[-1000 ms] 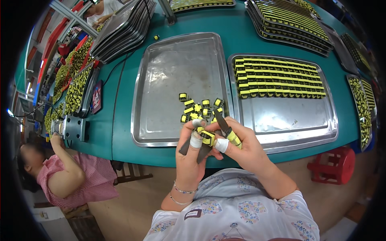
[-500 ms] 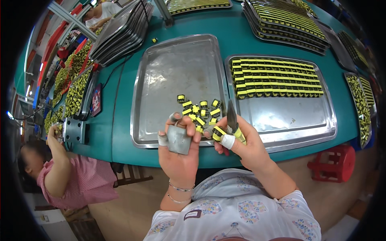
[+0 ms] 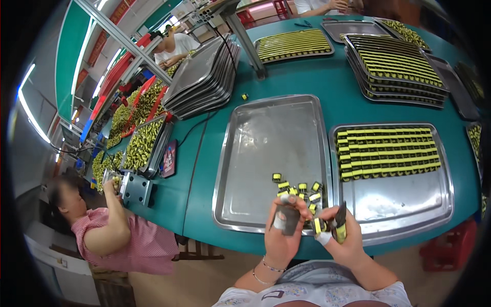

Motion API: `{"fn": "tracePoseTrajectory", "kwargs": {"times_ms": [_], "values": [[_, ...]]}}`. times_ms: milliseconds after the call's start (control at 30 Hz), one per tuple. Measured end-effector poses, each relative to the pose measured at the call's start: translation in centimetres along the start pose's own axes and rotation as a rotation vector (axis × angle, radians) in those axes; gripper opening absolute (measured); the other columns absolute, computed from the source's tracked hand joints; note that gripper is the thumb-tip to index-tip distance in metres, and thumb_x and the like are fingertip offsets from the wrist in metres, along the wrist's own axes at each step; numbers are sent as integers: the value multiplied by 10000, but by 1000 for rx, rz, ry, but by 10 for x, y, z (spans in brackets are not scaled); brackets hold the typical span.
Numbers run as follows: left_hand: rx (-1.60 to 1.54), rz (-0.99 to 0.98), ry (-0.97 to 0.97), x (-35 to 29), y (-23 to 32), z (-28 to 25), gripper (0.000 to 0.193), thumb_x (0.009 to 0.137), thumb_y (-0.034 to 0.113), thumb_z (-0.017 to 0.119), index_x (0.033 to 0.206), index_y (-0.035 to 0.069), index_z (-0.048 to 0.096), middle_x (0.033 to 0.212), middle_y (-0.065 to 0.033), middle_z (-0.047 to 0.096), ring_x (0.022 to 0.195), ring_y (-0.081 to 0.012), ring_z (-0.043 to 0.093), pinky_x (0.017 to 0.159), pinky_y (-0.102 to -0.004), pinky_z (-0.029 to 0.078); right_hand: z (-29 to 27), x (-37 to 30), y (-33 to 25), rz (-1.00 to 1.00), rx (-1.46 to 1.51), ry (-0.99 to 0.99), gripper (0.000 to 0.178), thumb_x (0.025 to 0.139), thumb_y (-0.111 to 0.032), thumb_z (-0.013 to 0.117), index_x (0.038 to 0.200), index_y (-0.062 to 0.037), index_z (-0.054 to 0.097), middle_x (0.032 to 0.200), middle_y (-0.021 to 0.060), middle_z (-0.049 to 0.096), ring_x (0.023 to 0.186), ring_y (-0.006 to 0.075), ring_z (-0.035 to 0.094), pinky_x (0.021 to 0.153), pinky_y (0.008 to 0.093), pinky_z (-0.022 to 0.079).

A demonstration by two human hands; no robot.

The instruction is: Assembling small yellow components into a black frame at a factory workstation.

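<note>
My left hand (image 3: pixel 284 248) grips a flat grey metal plate (image 3: pixel 287 221), its fingers and thumb round the edges. White tape is wrapped on some fingertips. Close beside it, my right hand (image 3: pixel 349 249) pinches a small black-and-yellow coil component (image 3: pixel 319 225). The same hand also holds a dark pointed tool (image 3: pixel 341 215) with a yellow lower part; its exact kind is unclear. Both hands are over the near edge of a large metal tray (image 3: pixel 255 204). Loose coil components (image 3: pixel 303 187) lie in that tray, just beyond my fingers and partly hidden by them.
To the right, another tray (image 3: pixel 409 204) carries rows of components (image 3: pixel 388 152). Stacked trays (image 3: pixel 202 77) stand far left, filled ones (image 3: pixel 396 66) far right. A metal post (image 3: pixel 248 46) rises between. A co-worker in pink (image 3: pixel 125 235) sits left; a red stool (image 3: pixel 450 248) stands right.
The view has swung up and left, so the trays and hands appear lower and farther right. The metal plate in my left hand has tilted. Both hands keep hold of their things.
</note>
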State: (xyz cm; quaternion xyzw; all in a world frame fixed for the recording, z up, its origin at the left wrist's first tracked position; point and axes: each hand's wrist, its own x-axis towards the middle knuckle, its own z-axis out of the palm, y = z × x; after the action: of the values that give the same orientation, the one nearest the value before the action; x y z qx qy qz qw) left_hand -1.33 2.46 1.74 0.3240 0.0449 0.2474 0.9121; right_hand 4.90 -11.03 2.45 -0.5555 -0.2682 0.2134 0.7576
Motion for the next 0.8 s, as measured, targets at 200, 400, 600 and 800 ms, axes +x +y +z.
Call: {"fn": "tracePoseTrajectory", "kwargs": {"times_ms": [200,400,600,800], "values": [[121,8,37,0,1,11,311,915,337,567,1064,77,481,920,-107,520,863,-224,503,810,-385,415,-7,3,-3,182,132,11,327,797,-63,688,1072,4,524,1020,95,570,882,141,541,803,273,431],[56,21,17,-3,-1,1,304,920,271,570,1089,46,454,940,-141,520,869,-240,499,819,-406,418,3,8,-10,162,115,39,275,876,-228,637,1013,-11,537,1008,158,571,879,219,585,799,337,481],[306,199,122,-13,-16,-2,91,906,31,544,923,63,460,719,-111,534,623,-223,542,570,-332,460,-9,1,1,79,261,-123,350,834,-91,645,1138,0,498,1123,166,493,969,246,526,844,335,416],[167,148,-28,-14,-15,-15,148,880,60,608,927,45,468,759,-139,567,652,-259,556,627,-374,503,-15,1,3,132,249,-156,388,804,-111,699,1124,14,517,1075,190,523,929,255,544,799,347,444]]}}
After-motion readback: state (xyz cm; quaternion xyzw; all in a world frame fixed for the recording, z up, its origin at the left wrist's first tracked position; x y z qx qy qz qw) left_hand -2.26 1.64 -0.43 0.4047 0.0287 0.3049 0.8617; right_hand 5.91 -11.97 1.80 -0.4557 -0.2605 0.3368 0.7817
